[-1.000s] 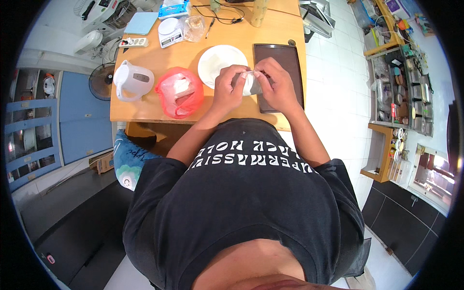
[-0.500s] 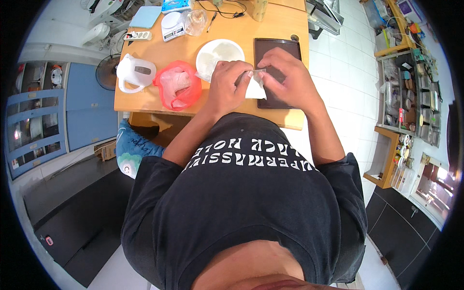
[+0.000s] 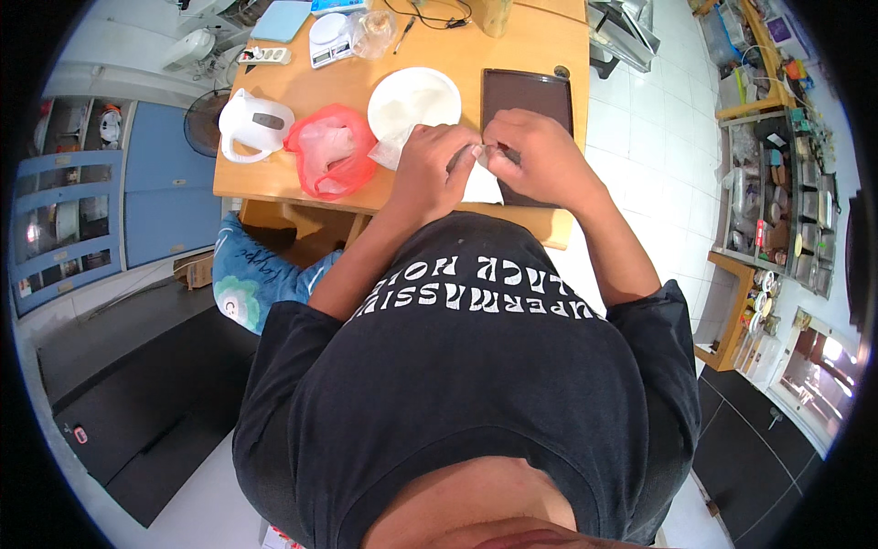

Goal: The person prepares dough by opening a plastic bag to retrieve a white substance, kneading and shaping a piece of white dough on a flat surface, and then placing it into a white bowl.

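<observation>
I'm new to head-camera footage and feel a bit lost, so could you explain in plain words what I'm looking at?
Of course. There's no machine here: these are a person's own bare hands. The camera sits on their head and looks down, so the shirt fills the lower part, and its fisheye lens bends straight edges.

On the wooden table are a white kettle, a red plastic bag, a white round dish, a brown tray and, farther back, a white scale.

The left hand and right hand meet, fingertips pinching a thin white piece that shows below them. What it is, I can't tell.
</observation>
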The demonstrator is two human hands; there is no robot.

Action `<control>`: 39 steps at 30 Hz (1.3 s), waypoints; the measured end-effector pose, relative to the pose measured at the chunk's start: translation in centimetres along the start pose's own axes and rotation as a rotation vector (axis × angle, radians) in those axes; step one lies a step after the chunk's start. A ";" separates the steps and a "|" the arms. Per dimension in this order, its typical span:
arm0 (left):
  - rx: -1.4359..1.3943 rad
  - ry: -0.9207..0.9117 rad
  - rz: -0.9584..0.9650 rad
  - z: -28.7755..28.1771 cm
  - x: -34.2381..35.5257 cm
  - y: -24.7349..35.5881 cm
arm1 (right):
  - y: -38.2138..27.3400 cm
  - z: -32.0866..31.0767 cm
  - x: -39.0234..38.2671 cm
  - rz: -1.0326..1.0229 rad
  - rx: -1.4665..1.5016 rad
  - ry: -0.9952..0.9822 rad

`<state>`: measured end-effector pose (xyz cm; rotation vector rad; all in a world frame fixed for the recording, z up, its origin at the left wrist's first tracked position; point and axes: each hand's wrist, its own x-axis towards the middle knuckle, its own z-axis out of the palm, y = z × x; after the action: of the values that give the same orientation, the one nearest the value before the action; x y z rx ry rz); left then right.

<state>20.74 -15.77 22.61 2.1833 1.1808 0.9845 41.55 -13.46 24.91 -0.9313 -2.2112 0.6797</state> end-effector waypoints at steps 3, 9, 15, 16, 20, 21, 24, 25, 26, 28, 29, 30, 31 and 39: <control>-0.003 -0.025 -0.049 -0.1 -0.1 0.5 | -0.1 -0.2 -0.1 -0.018 0.021 -0.019; -0.020 -0.044 -0.010 0.1 0.1 0.4 | 0.6 0.1 -0.6 -0.012 0.082 0.001; -0.092 -0.047 -0.103 0.9 -0.2 0.2 | 1.4 1.0 -0.6 -0.121 0.012 0.117; -0.091 -0.048 -0.103 0.8 -0.2 0.3 | 1.4 1.1 -0.7 -0.121 0.014 0.118; -0.111 -0.067 -0.105 0.7 -0.1 0.8 | 1.6 1.1 -1.1 -0.140 -0.033 0.142; -0.112 -0.063 -0.104 0.7 -0.1 0.9 | 1.7 1.0 -1.2 -0.132 -0.070 0.123; -0.093 -0.053 -0.094 0.8 -0.1 1.0 | 1.8 1.2 -1.4 -0.146 -0.077 0.183; -0.092 -0.054 -0.095 0.7 -0.1 1.1 | 1.8 1.3 -1.4 -0.145 -0.075 0.184; -0.085 -0.051 -0.098 0.7 0.0 1.3 | 1.9 1.4 -1.4 -0.147 -0.057 0.216; -0.082 -0.049 -0.097 0.8 0.1 1.6 | 1.9 1.6 -1.6 -0.147 -0.043 0.250; -0.091 -0.054 -0.092 0.8 0.1 1.7 | 1.9 1.6 -1.8 -0.132 -0.023 0.275; -0.101 -0.058 -0.087 0.7 0.2 1.8 | 1.9 1.7 -1.9 -0.117 -0.004 0.300; -0.102 -0.058 -0.081 0.8 0.2 2.0 | 2.0 1.8 -2.0 -0.118 -0.008 0.303; -0.068 0.036 -0.036 1.5 -0.1 2.4 | 1.8 3.3 -2.6 0.105 0.275 0.447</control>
<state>23.08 -17.19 23.25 2.0927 1.1813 1.0381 41.38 -15.04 20.65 -0.9529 -1.6416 0.7210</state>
